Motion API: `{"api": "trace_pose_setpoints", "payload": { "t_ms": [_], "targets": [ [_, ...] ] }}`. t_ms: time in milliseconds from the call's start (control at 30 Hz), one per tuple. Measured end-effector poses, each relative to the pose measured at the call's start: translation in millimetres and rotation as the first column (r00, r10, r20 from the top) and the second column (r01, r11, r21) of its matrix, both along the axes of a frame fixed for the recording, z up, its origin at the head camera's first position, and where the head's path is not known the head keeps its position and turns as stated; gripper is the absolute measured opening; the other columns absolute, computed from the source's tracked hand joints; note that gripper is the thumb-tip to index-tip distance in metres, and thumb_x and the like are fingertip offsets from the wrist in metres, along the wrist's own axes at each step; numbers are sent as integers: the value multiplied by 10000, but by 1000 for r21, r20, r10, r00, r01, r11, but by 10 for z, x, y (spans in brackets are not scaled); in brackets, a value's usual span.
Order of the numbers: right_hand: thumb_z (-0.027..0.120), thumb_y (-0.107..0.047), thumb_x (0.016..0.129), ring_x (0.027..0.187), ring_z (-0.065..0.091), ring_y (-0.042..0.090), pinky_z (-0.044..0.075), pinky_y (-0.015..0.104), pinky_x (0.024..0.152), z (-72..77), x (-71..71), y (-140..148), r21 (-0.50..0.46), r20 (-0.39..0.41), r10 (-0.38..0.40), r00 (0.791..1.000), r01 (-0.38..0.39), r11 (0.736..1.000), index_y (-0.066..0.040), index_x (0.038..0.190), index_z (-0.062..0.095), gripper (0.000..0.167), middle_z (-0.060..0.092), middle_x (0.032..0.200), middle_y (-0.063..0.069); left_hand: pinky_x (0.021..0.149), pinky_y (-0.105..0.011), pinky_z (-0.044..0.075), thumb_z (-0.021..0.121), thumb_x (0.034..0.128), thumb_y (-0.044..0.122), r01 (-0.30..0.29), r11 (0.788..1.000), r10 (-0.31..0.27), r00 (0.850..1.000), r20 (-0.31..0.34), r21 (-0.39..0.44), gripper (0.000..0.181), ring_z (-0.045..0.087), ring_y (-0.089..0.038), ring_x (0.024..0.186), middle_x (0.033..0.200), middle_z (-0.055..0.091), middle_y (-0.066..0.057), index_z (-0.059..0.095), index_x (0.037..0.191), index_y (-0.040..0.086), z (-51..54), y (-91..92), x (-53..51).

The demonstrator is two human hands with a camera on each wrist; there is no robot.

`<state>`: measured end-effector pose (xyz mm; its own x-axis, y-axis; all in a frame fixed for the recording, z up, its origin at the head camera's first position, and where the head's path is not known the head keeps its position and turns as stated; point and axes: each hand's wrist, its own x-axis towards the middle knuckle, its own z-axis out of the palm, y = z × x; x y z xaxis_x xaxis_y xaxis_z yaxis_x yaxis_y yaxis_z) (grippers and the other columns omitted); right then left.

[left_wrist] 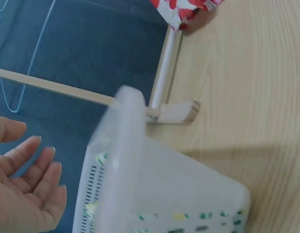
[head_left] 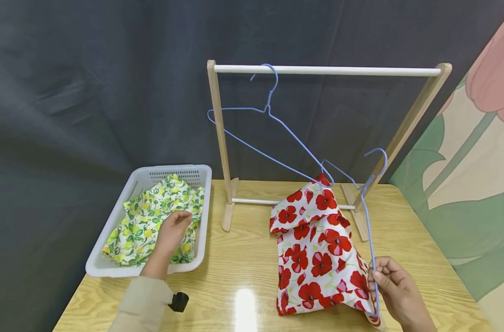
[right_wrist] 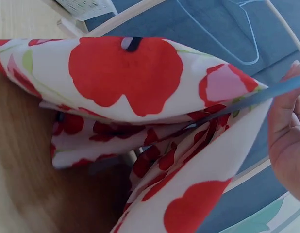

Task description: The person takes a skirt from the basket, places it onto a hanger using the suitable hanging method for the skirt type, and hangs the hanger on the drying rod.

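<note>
My right hand (head_left: 399, 288) grips a blue clothes hanger (head_left: 367, 216) by its side, thumb and fingers pinching the wire. White fabric with red poppies (head_left: 314, 263) hangs around that hanger and spreads down onto the table; its garment type cannot be told. In the right wrist view the hanger wire (right_wrist: 281, 88) runs into the folds of the poppy cloth (right_wrist: 125, 73). My left hand (head_left: 173, 233) hovers over a white basket (head_left: 91, 258), holding nothing, its fingers loosely curved. Inside the basket lies a lemon-print cloth (head_left: 145, 221).
A wooden clothes rack (head_left: 219, 133) with a white rail (head_left: 339, 70) stands at the back of the table (head_left: 235, 258). Another blue hanger (head_left: 293, 131) hangs from the rail. Behind is a dark curtain (head_left: 90, 92), and a flower-painted wall (head_left: 467, 198) lies at right.
</note>
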<state>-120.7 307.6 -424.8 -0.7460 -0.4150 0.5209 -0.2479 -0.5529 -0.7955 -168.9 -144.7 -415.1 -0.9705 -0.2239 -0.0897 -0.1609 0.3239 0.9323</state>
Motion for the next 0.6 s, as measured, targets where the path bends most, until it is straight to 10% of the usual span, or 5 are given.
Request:
{"api": "trace_pose_setpoints", "payload": {
  "t_ms": [600],
  "targets": [
    [138,158,872,791,528,152,451,203,643,352,-261,31,-86,-70,103,992,-109,990,95,1032,424,333,530,886,122,933,-515,235,438,882,250,-12,998,20,988,152,-58,548,180,-412,1208,1326,213,-270,247,1280,-74,-194,-207,11]
  ]
}}
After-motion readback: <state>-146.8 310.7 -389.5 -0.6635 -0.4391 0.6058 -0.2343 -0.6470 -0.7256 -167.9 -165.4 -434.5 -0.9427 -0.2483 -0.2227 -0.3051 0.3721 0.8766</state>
